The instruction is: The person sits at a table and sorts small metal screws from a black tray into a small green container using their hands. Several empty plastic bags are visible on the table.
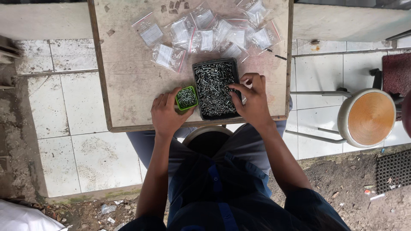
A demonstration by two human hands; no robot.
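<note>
Sorting screws at the bench [128,85], centre frame.
Left hand [166,112] grips small green cup [187,98]; right hand [252,99] fingers pinch into black tray [215,88] of screws; grip contents unclear.

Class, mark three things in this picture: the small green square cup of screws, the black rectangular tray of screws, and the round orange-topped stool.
small green square cup [187,98], head view, on the screws inside it.
black rectangular tray [214,89], head view, on its screw-filled middle.
round orange-topped stool [370,118], head view, on the seat's centre.

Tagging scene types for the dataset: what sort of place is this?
Likely an informal outdoor or semi-outdoor packing spot for small hardware: a worn wooden table on tiled floor beside bare dirt, a black tray of screws, and a pile of small zip bags.
</note>
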